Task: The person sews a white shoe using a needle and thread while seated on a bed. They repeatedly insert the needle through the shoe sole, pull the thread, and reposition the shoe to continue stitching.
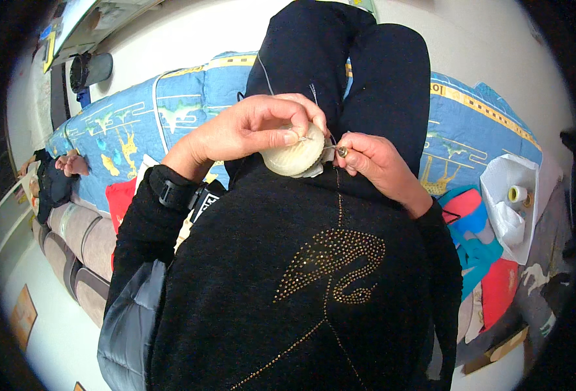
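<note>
My left hand (pixel 262 127) is closed on a cream, round-ended piece with a ribbed edge (pixel 292 158), which looks like a slipper sole, held above my lap. Its thumb and forefinger pinch together over the top of the piece, where a bit of pale thread shows. A grey thread (pixel 266 73) runs up from this hand across my dark trousers. In my right hand (pixel 379 163) is an awl (pixel 343 152) with a short wooden handle; its thin metal shank points left to the edge of the cream piece. The shank's tip is too small to make out.
A blue patterned quilt (pixel 131 124) spreads under my legs. To the right lie a white bag (pixel 510 195) with a spool (pixel 517 193) inside, teal cloth (pixel 477 254) and a red cushion (pixel 500 293). At far left shows another person's bare hand or foot (pixel 71 164).
</note>
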The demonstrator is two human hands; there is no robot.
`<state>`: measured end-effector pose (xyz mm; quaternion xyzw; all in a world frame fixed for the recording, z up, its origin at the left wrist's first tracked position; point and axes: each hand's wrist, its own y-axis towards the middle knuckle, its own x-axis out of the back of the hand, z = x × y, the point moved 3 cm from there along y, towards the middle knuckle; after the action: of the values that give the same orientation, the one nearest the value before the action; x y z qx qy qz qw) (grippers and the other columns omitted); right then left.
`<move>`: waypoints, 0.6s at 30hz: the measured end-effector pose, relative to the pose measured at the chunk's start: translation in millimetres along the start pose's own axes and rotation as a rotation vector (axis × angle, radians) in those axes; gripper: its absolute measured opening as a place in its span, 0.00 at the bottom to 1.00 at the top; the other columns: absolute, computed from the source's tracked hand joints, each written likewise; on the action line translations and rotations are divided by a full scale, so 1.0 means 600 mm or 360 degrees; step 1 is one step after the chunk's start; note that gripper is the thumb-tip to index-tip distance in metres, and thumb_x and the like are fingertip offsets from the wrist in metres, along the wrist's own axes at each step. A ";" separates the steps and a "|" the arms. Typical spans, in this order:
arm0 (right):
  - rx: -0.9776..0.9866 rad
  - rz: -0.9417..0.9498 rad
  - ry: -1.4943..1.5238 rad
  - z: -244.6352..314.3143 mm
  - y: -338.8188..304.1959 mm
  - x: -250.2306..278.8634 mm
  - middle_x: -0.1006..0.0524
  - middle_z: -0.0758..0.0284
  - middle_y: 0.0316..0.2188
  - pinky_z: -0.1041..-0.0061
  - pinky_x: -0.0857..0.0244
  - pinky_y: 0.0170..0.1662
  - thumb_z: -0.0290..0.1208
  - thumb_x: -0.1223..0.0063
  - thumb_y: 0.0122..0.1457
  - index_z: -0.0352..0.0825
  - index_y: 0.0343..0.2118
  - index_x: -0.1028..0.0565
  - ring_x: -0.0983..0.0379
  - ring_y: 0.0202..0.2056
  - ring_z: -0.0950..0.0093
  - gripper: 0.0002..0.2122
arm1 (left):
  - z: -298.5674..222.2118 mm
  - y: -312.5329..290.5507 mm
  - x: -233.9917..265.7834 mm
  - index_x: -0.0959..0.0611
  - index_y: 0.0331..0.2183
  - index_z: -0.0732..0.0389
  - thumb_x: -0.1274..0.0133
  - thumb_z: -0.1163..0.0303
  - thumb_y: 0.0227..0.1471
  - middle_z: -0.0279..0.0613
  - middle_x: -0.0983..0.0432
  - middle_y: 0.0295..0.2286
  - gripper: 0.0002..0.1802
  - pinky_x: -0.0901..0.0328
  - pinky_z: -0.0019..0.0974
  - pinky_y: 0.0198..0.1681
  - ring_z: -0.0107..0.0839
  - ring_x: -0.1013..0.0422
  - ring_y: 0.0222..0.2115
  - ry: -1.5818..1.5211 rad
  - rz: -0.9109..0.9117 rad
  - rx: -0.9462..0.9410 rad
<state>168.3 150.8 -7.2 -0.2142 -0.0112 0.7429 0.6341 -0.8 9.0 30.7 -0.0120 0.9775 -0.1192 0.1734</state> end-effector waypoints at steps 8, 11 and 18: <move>0.0210 -0.0228 -0.0489 0.006 -0.012 0.016 0.27 0.66 0.35 0.77 0.36 0.42 0.33 0.48 0.58 0.30 0.38 0.26 0.30 0.36 0.74 0.11 | 0.003 -0.010 -0.006 0.25 0.28 0.60 0.47 0.66 0.55 0.44 0.30 0.43 0.09 0.38 0.33 0.47 0.30 0.33 0.41 0.0017 -0.0014 0.0042; 0.0407 -0.0436 -0.0598 0.015 -0.014 0.022 0.28 0.64 0.41 0.77 0.37 0.46 0.32 0.47 0.57 0.31 0.42 0.25 0.31 0.42 0.74 0.13 | 0.005 -0.011 -0.007 0.25 0.27 0.60 0.47 0.65 0.55 0.44 0.30 0.43 0.10 0.38 0.32 0.46 0.29 0.33 0.40 0.0011 -0.0006 0.0039; 0.0310 -0.0800 -0.0737 0.049 -0.028 0.052 0.29 0.67 0.41 0.84 0.39 0.44 0.20 0.52 0.56 0.32 0.41 0.24 0.33 0.40 0.80 0.10 | 0.009 -0.008 -0.005 0.25 0.27 0.60 0.48 0.64 0.55 0.43 0.30 0.42 0.11 0.38 0.30 0.43 0.28 0.33 0.39 0.0025 -0.0031 0.0061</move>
<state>171.3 191.1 14.9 0.0307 -0.1361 0.5901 0.7951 3.5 3.6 28.1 -0.0172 0.9763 -0.1395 0.1648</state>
